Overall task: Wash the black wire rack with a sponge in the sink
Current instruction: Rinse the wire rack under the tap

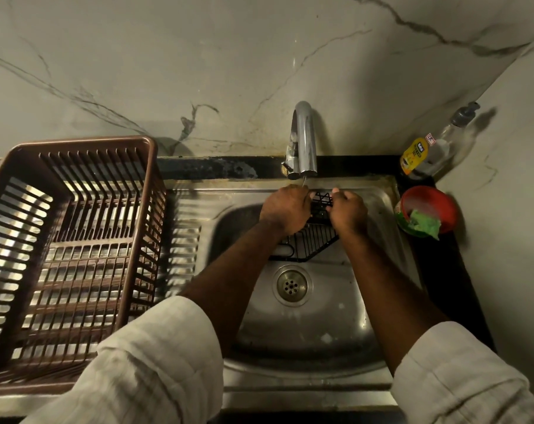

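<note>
The black wire rack [308, 243] stood tilted in the stainless steel sink [320, 338], at the centre of the frame. Its lower part hung over the far side of the basin and its upper part was raised under the curved chrome tap [304, 139]. A thin stream of water fell from the spout onto it. Both hands held the rack's top end with curled fingers, the left hand [285, 210] on the left side and the right hand [348, 214] on the right, with a short stretch of wire showing between them. Rolled white sleeves [155, 356] filled the lower corners.

The near half of the basin lay open around the round metal drain [291, 285]. The tap rose just behind the hands, close over the rack's top. At the left of the frame a large brown slatted plastic dish basket [85, 144] sat on the ribbed drainboard, its right wall just beside the basin's left edge.

At the right, on the narrow black counter [464, 276], a red plastic bowl [443, 198] held a green sponge [423, 225], near the right hand but apart from it. Behind the bowl, in the corner of the veined marble wall [167, 71], stood a clear pump bottle [440, 145]. It had a yellow label with dark writing too small to read surely, and a small white tag with red marks above it.
</note>
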The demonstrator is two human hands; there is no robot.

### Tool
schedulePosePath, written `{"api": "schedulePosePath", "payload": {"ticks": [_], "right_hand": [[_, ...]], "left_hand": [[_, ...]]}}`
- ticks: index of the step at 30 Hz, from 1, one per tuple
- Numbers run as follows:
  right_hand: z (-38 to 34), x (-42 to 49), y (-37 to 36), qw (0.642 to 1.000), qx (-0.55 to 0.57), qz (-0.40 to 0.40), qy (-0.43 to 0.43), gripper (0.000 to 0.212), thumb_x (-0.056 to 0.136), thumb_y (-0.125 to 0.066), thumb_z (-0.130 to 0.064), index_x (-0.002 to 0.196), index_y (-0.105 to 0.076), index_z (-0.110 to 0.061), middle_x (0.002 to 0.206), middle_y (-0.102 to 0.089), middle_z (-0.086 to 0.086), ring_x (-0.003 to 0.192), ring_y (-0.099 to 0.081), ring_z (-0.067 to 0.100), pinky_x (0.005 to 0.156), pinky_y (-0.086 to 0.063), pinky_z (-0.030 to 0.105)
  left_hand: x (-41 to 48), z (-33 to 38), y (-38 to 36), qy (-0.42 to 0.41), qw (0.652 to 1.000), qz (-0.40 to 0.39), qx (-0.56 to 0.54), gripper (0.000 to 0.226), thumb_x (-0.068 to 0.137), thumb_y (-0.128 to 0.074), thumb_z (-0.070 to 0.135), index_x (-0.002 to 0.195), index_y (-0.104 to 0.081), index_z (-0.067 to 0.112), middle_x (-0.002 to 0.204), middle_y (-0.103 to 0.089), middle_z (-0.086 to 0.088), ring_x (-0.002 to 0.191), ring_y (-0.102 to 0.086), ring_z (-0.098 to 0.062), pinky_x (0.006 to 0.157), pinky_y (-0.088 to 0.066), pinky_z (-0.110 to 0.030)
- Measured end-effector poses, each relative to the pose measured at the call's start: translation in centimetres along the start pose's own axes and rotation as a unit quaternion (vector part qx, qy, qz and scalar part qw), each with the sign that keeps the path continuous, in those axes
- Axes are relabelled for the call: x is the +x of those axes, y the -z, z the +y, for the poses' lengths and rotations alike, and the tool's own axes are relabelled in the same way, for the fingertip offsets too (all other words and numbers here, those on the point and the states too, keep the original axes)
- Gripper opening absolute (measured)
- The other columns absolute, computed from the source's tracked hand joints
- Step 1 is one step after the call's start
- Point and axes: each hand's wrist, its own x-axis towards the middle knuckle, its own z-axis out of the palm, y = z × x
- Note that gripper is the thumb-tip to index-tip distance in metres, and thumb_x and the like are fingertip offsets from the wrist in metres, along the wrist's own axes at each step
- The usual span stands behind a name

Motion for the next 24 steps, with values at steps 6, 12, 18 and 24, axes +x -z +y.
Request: {"api": "schedulePosePath", "payload": {"ticks": [6,12,18,24], "right_hand": [[-1.1,-0.8,-0.6,0.999,-0.026,-0.022,0.028,0.043,0.099,-0.045,-0.049,0.115,-0.069,-0.017,0.103,-0.072,0.004,0.093,-0.066,0.026,0.087,-0.055,0.039],[-2.0,-2.1,-2.1,0.995,-0.04,-0.042,0.078,0.025,0.099,-0.054,-0.031,0.115,-0.068,-0.018,0.108,-0.071,0.002,0.087,-0.059,0.015,0.071,-0.042,0.025],[-2.0,-3.2,-2.1,0.984,-0.123,-0.049,0.119,0.032,0.104,-0.043,-0.034,0.122,-0.063,-0.016,0.097,-0.065,0.005,0.068,-0.049,0.011,0.057,-0.032,0.024],[-4.2,-3.9,-2.9,0.956,-0.256,-0.064,0.127,0.043,0.107,-0.031,-0.036,0.127,-0.059,-0.011,0.124,-0.062,0.018,0.11,-0.059,0.034,0.079,-0.034,0.033]], "left_hand": [[-1.2,-1.6,-0.5,-0.037,0.997,0.039,0.048,0.04,0.102,-0.041,0.042,0.124,-0.053,0.01,0.114,-0.057,-0.01,0.103,-0.047,-0.024,0.092,-0.043,-0.038],[-3.1,-2.9,0.9,0.026,0.989,0.014,0.145,0.054,0.1,-0.035,0.055,0.143,-0.035,0.022,0.142,-0.035,-0.016,0.126,-0.037,-0.033,0.103,-0.035,-0.052],[-4.3,-3.9,1.3,-0.086,0.984,-0.012,0.156,0.073,0.097,-0.02,0.066,0.143,-0.042,0.014,0.143,-0.044,-0.014,0.13,-0.044,-0.031,0.107,-0.034,-0.049],[-4.7,-4.8,2.3,-0.117,0.971,-0.054,0.201,0.091,0.086,-0.046,0.069,0.149,-0.031,0.006,0.147,-0.042,-0.018,0.128,-0.046,-0.034,0.104,-0.043,-0.049]]}}
